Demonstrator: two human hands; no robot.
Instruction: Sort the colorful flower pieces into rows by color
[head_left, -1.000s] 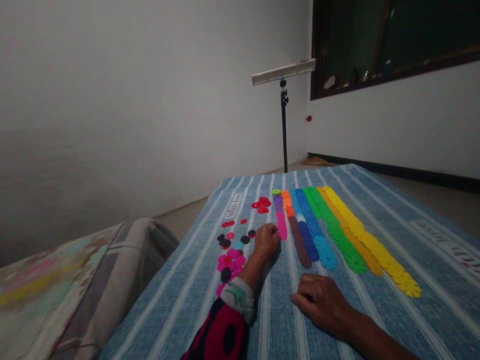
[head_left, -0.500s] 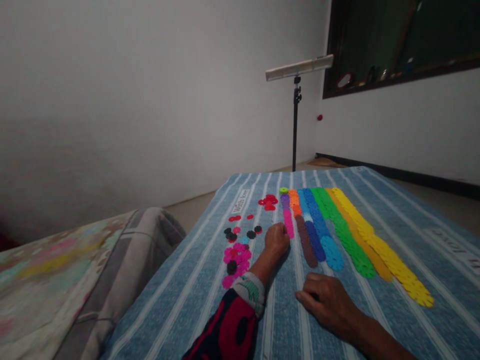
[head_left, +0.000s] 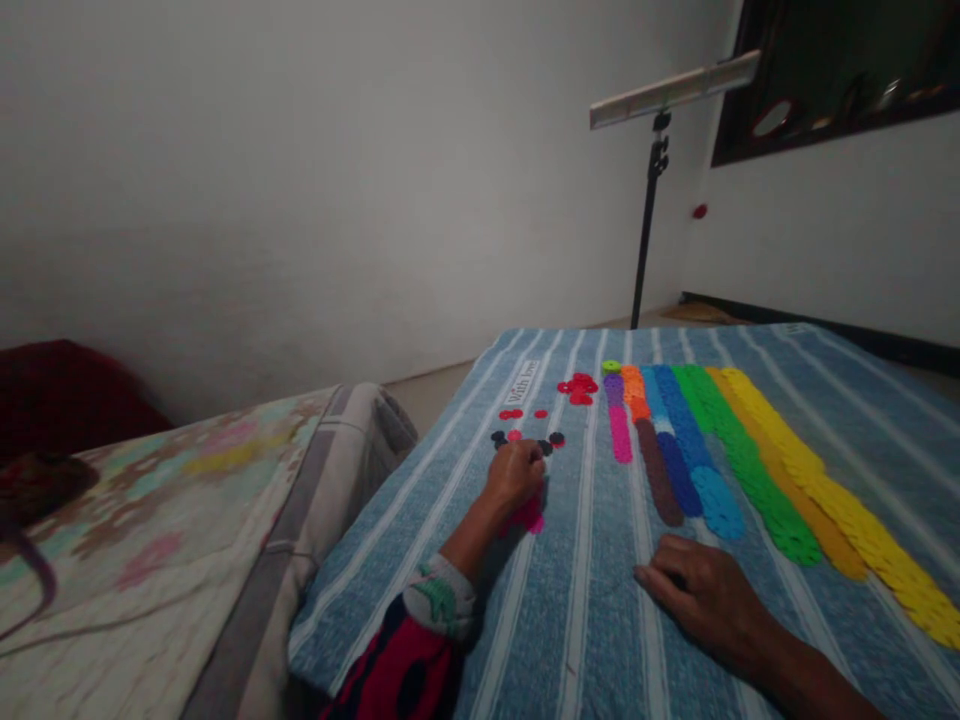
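My left hand (head_left: 516,472) is over the loose pile of flat notched plastic discs, its fingers bent down and pressed together. Whatever may be between its fingertips is hidden. Magenta discs (head_left: 534,518) show from under the hand and wrist, and black discs (head_left: 556,439) lie by its knuckles. My right hand (head_left: 697,582) rests on the striped cloth, fingers curled and thumb forward, with nothing seen in it. Beyond it, overlapping discs form rows by colour: a short pink row (head_left: 620,435), a brown row (head_left: 661,475), a green row (head_left: 757,480) and a long yellow row (head_left: 847,490).
Red discs (head_left: 579,388) are heaped at the far left of the rows. The blue striped cloth (head_left: 600,620) covers the table. To the left stands a surface with a patterned cover (head_left: 195,500). A lamp stand (head_left: 645,230) rises behind the table.
My left hand has moved left from the near end of the pink row to the loose discs. The right hand stays on the cloth. The view has turned to the left.
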